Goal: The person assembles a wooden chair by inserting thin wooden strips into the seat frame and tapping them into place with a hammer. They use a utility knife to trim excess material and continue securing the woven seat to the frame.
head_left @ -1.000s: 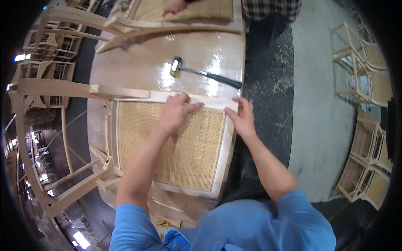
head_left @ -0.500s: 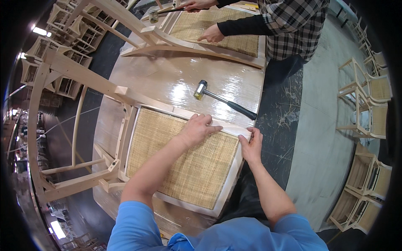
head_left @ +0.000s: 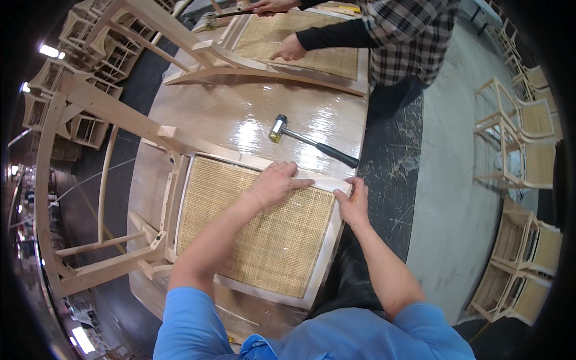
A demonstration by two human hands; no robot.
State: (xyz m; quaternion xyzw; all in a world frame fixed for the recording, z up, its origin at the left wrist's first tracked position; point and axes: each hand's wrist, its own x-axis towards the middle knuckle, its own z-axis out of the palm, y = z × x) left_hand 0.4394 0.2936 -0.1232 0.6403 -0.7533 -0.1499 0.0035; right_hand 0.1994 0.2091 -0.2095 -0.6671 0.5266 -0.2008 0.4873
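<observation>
A pale wooden chair lies on its back part on the table, its seat frame (head_left: 323, 257) holding a woven cane panel (head_left: 258, 225). My left hand (head_left: 277, 185) lies over the far rail near the panel's edge, fingers bent over the rail and one digit stretched along the edge toward the right. At the far right corner, my right hand (head_left: 354, 203) grips the frame, thumb on top and fingers around the outer side. Beyond both hands rests a mallet (head_left: 312, 141) with a black handle and a yellowish face, touched by neither.
Across the plastic-covered table (head_left: 210, 114), a co-worker in a plaid shirt touches a second cane-seated chair with one hand (head_left: 290, 48) and holds a dark-handled tool in the other. More chairs (head_left: 528, 162) stand along the right. Cane scraps litter the dark mat (head_left: 390, 180).
The whole view has shifted slightly, so everything sits a little farther left. Both my hands keep their places on the chair frame.
</observation>
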